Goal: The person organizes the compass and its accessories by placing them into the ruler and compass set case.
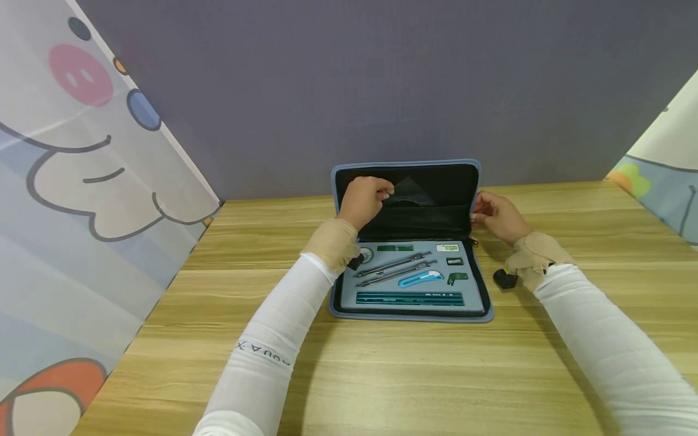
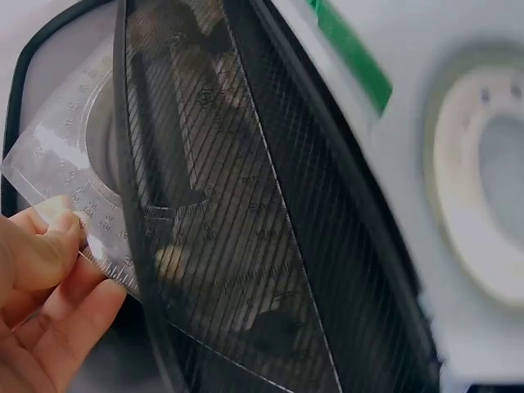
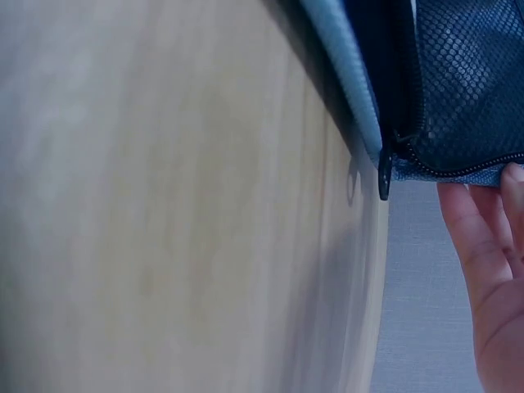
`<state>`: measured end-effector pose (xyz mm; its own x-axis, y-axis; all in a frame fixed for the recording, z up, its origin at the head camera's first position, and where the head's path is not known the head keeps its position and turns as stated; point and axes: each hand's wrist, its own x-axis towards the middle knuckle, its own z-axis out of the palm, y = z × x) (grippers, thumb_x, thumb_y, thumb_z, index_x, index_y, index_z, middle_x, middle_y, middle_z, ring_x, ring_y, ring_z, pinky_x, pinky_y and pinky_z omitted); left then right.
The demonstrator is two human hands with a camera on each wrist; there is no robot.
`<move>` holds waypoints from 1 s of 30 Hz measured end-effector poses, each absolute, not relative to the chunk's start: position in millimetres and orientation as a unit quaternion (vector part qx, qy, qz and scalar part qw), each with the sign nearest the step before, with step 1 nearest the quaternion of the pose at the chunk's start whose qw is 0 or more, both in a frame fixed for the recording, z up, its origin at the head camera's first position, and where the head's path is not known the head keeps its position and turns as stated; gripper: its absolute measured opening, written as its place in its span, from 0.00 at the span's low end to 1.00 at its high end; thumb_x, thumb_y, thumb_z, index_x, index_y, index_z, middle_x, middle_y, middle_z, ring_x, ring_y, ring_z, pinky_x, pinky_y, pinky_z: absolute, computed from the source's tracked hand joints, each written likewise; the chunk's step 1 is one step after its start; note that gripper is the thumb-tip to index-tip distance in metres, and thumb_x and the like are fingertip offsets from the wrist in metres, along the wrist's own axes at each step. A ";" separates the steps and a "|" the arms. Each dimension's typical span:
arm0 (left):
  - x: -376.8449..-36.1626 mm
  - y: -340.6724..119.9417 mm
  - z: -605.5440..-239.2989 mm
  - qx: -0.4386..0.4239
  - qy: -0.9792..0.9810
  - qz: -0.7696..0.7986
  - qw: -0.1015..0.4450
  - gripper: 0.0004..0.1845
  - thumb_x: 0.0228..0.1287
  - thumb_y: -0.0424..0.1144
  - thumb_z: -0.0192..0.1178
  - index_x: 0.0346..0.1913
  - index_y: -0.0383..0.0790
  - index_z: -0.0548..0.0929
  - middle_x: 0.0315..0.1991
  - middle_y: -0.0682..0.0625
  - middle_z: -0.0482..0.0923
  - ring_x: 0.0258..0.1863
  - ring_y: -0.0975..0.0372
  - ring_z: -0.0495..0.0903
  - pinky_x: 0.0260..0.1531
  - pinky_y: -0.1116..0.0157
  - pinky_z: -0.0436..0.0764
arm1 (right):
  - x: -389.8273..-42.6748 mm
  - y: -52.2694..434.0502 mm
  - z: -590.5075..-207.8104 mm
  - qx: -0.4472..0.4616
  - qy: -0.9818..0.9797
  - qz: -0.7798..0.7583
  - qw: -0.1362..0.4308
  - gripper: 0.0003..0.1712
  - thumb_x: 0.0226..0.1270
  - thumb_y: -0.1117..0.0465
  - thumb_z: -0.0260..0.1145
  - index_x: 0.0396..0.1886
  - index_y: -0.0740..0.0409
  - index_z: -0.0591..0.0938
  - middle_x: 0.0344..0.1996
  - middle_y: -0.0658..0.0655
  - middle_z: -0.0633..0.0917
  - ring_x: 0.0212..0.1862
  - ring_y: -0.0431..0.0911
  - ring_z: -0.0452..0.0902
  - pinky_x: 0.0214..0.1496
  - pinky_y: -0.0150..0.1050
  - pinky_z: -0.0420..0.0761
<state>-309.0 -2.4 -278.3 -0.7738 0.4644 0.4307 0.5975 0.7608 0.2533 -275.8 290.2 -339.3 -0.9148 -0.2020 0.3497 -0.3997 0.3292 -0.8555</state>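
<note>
A blue-edged zip case (image 1: 414, 318) lies open on the table, its black lid standing up at the back. At the lid, my left hand (image 1: 361, 203) pinches the edge of a clear plastic set square (image 2: 59, 155) with printed scales. Part of this set square sits behind the black mesh pocket (image 2: 188, 270) of the lid, and its outer corner sticks out. My right hand (image 1: 498, 215) grips the right edge of the lid, fingers behind it and thumb at the zip side, as the right wrist view (image 3: 499, 262) also shows of the hand.
In the grey tray are two metal compasses (image 1: 389, 269), a blue cutter (image 1: 421, 278), green pencils (image 1: 409, 298), a sharpener (image 1: 454, 261), an eraser (image 1: 447, 247) and a round white piece (image 1: 367, 255). A grey wall (image 1: 349, 91) rises behind the wooden table (image 1: 262, 272).
</note>
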 end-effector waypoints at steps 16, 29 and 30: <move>-309.8 -2.0 -287.7 -0.286 -0.924 -0.193 0.166 0.14 0.65 0.27 0.53 0.42 0.43 0.87 0.37 0.52 0.85 0.37 0.62 0.83 0.42 0.66 0.80 | -275.6 290.5 -337.4 0.160 -0.836 0.518 0.082 0.04 0.61 0.82 0.55 0.34 0.77 0.69 0.30 0.56 0.76 0.30 0.33 0.76 0.32 0.31 0.82; -306.6 -5.0 -291.0 -0.283 -0.924 -0.194 0.167 0.09 0.65 0.31 0.57 0.41 0.42 0.87 0.38 0.50 0.85 0.37 0.60 0.83 0.43 0.65 0.80 | -275.7 290.8 -337.7 0.167 -0.828 0.530 0.078 0.04 0.61 0.83 0.54 0.34 0.76 0.69 0.29 0.53 0.75 0.31 0.33 0.76 0.33 0.30 0.82; -306.4 -5.4 -290.9 -0.279 -0.925 -0.196 0.167 0.09 0.65 0.31 0.57 0.41 0.42 0.87 0.38 0.50 0.85 0.37 0.60 0.83 0.43 0.65 0.80 | -276.2 290.7 -338.0 0.166 -0.828 0.530 0.078 0.04 0.61 0.83 0.54 0.34 0.76 0.68 0.29 0.53 0.75 0.31 0.33 0.76 0.33 0.30 0.82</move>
<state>-306.4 -5.4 -290.9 -0.7884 0.4511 0.4183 0.5818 0.7677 0.2687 -276.2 290.7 -338.0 -0.9329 -0.1928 0.3042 -0.3571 0.3841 -0.8514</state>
